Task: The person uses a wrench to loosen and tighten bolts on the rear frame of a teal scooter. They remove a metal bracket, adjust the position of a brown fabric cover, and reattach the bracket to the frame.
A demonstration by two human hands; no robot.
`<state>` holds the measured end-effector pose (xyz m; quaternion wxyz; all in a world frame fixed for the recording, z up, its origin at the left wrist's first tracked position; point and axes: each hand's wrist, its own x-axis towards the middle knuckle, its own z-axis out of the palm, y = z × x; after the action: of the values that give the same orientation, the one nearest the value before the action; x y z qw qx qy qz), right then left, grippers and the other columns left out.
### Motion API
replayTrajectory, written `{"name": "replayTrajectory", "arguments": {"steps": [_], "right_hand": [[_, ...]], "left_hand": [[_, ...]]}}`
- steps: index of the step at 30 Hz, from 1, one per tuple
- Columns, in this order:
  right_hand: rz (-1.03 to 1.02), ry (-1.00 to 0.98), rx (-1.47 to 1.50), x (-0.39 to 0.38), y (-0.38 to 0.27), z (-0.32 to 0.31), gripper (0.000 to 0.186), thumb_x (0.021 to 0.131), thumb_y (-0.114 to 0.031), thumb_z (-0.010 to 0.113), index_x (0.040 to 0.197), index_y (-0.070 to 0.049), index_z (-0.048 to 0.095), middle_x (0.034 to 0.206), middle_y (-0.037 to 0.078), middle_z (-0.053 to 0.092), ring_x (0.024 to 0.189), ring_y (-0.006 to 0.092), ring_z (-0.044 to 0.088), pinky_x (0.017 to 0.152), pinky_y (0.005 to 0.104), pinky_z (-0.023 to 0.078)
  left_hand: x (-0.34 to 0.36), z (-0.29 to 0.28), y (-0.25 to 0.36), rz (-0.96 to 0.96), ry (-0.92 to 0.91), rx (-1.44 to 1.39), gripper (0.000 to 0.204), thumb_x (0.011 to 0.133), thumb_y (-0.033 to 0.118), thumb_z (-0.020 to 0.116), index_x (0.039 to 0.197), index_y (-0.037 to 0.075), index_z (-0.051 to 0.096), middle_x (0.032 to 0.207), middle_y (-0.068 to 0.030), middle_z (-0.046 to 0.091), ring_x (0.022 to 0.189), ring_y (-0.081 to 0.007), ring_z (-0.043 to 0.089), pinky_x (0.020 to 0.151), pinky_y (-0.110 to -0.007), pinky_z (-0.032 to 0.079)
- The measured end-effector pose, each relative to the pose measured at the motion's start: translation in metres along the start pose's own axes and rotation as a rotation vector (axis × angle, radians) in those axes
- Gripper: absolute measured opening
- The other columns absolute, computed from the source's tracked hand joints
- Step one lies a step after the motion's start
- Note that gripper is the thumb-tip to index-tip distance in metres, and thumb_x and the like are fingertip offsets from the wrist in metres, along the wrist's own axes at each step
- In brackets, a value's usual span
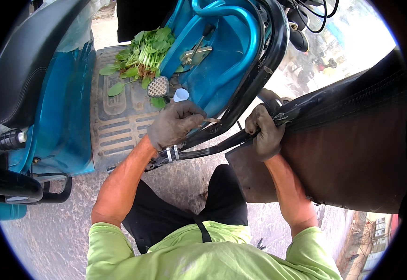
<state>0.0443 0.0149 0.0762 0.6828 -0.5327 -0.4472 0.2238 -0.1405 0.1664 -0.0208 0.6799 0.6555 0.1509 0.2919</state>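
My left hand (pixel 177 124), in a dark grey glove, pinches a thin brownish stick-like piece (pixel 212 120) whose tip meets the black frame tube (pixel 233 106) of a blue vehicle. What kind of piece it is, I cannot make out. Further right, my gloved right hand (pixel 265 133) curls round a black bar (pixel 233 141) beside the upper edge of a dark cover (pixel 343 144). Fingers partly hide the bar there. Silver clamps (pixel 172 153) sit on the bar just below my left wrist.
Leafy greens (pixel 142 56) lie on the ribbed footboard (pixel 119 135), near a pedal (pixel 158 87) and a small white cup (pixel 181 95). A lever (pixel 201 42) stands inside the blue front panel (pixel 231 51). At the left is a black seat (pixel 26 56).
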Motion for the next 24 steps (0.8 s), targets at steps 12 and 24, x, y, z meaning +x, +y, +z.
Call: {"name": "replayTrajectory", "arguments": {"steps": [12, 24], "right_hand": [[0.023, -0.007, 0.044, 0.001, 0.0, -0.003, 0.051, 0.091, -0.009, 0.06, 0.137, 0.005, 0.044, 0.069, 0.002, 0.051, 0.049, 0.0113, 0.048, 0.048, 0.0269, 0.043], [0.045, 0.0, 0.091, -0.003, 0.001, -0.003, 0.047, 0.091, 0.003, 0.055, 0.136, 0.006, 0.044, 0.069, 0.003, 0.054, 0.05, 0.0104, 0.051, 0.047, 0.0255, 0.044]], "left_hand": [[-0.022, 0.015, 0.019, -0.059, 0.067, 0.232, 0.02, 0.094, 0.01, 0.072, 0.109, -0.003, 0.071, 0.08, -0.0009, 0.067, 0.066, -0.0051, 0.054, 0.059, -0.026, 0.044], [-0.022, 0.008, -0.015, -0.012, 0.009, 0.007, 0.022, 0.099, 0.013, 0.064, 0.117, 0.0, 0.068, 0.073, -0.0014, 0.062, 0.057, -0.0054, 0.051, 0.051, -0.026, 0.04]]}}
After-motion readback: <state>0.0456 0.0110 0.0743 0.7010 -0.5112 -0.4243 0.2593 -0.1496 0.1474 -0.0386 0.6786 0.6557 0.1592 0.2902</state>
